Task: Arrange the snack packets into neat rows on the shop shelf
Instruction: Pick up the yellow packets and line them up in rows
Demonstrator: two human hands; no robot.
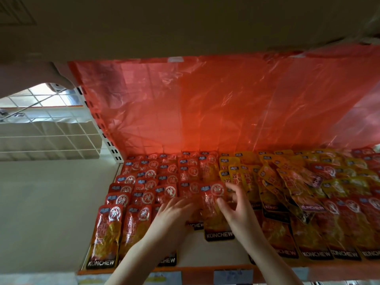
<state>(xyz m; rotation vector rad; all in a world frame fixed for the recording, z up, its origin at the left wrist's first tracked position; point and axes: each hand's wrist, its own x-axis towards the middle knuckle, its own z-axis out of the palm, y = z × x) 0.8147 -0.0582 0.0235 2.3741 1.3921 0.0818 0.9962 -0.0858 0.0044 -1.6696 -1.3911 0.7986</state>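
Red snack packets (144,182) lie in overlapping rows on the left half of the shelf (222,251). Yellow packets (236,167) and mixed, tilted red and yellow ones (296,182) cover the right half. Both hands are on one red packet (213,212) at the middle front. My left hand (172,214) lies over the packet's left side with fingers spread fairly flat. My right hand (238,210) pinches its right edge between thumb and curled fingers. The packet's black bottom band reads KONCHEW.
A red plastic sheet (205,103) hangs as the shelf's back wall. A white slotted upright (102,128) and wire grid (51,136) stand at the left. Price tags (232,276) sit on the orange front edge. Another shelf's underside (185,27) is overhead.
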